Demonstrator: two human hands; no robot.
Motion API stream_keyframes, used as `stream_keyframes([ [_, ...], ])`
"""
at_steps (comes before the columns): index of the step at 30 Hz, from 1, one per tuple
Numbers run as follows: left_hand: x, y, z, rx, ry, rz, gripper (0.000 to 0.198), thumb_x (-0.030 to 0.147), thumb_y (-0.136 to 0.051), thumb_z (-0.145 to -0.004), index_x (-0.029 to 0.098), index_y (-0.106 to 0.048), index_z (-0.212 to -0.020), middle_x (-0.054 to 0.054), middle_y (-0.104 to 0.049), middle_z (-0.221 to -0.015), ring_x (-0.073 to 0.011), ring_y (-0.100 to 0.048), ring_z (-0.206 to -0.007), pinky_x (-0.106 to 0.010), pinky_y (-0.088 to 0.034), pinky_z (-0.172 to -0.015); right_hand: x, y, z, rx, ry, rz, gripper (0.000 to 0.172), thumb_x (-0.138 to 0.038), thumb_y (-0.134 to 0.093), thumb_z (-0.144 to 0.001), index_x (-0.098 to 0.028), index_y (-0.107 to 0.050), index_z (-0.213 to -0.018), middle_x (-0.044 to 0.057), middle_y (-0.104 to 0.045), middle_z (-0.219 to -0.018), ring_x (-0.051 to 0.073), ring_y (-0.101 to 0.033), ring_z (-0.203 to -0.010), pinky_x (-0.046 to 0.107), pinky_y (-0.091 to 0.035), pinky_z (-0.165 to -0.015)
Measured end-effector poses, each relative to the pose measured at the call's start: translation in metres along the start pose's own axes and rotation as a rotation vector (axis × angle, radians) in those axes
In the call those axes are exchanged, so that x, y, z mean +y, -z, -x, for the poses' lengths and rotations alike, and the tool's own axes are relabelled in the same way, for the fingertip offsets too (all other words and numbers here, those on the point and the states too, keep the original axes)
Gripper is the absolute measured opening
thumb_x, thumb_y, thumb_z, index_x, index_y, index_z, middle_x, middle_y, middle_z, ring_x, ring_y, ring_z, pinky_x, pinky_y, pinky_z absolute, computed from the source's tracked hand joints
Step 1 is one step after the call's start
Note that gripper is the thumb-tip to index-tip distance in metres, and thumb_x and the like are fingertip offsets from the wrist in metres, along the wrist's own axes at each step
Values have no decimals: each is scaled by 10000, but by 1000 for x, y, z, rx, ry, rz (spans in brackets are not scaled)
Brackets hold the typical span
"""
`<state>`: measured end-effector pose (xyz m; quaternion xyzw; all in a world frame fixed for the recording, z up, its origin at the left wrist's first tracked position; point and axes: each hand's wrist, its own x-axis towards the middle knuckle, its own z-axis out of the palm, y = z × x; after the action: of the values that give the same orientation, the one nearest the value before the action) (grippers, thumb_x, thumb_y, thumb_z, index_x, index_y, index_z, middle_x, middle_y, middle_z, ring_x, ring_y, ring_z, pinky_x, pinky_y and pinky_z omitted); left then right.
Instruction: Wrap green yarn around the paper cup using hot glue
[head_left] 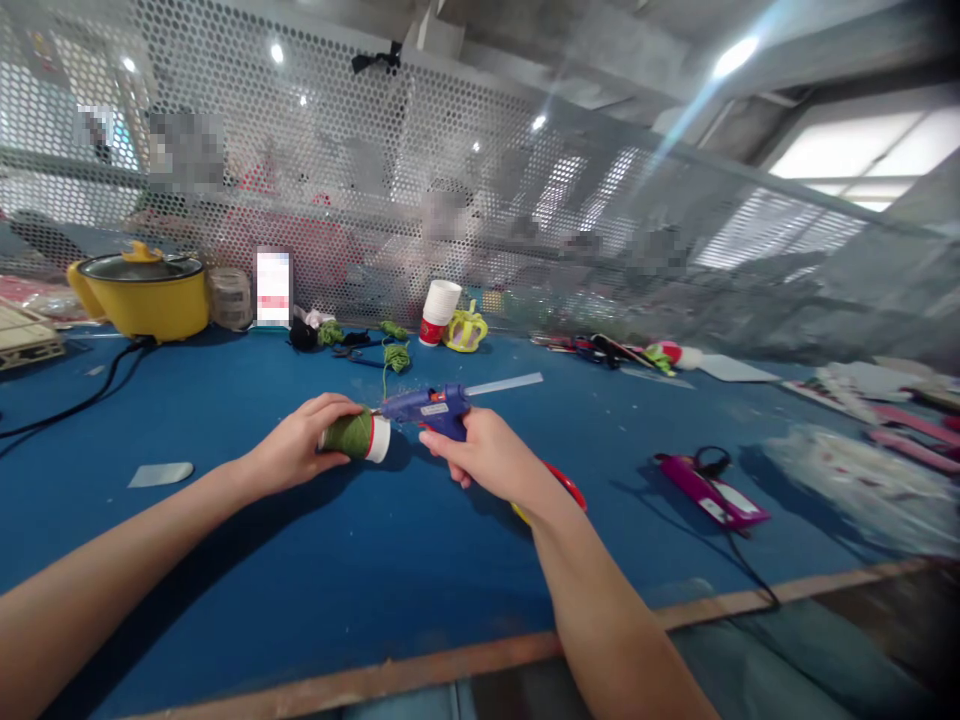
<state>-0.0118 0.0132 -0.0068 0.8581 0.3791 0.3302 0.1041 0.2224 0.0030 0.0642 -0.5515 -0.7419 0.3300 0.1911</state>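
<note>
My left hand [304,445] is wrapped round a paper cup [381,438] lying on its side, its white end facing right. Green yarn [350,434] covers most of the cup, leaving a red line and white band bare. From the cup a strand runs back to a small bundle of green yarn [396,357]. My right hand [480,455] grips a blue hot glue gun [439,408]. Its nozzle points left at the yarn's edge on the cup; whether it touches is too small to tell. A clear glue stick [504,384] sticks out of the gun's rear.
Red-handled scissors [568,485] lie partly under my right forearm. A purple power strip [712,492] with a cord sits at right, near plastic bags [862,485]. Stacked paper cups [439,312], a yellow basket-like item [466,328], a phone [272,287] and a yellow electric pot [150,295] stand at the back.
</note>
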Motion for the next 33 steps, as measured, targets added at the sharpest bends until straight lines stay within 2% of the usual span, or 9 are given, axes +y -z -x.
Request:
stream_keyframes([
  [18,-3,0,0,12,11,16,420,229,-586,-752,173,-444,-1143,-118,-508,-1128,-243,-499,-1045,-415,-432,-893,-1,2,9,-9,-2,19,221,-350,-534,-765,-137,-535,-703,0,-541,-463,87,-497,-386,181,-417,-390],
  [24,-5,0,0,18,18,5,419,260,-583,-755,170,-444,-1140,-113,-513,-1120,-241,-508,-1042,-405,-431,-896,-2,0,11,2,6,12,215,-337,-544,-763,-127,-546,-807,-18,-523,-458,87,-497,-383,171,-399,-368],
  [33,-4,0,0,5,40,9,421,272,-579,-762,186,-430,-1146,-108,-502,-1131,-239,-504,-1043,-415,-436,-889,-1,0,13,-18,17,48,203,-325,-528,-772,-131,-548,-826,-11,-534,-466,89,-501,-376,177,-406,-371],
])
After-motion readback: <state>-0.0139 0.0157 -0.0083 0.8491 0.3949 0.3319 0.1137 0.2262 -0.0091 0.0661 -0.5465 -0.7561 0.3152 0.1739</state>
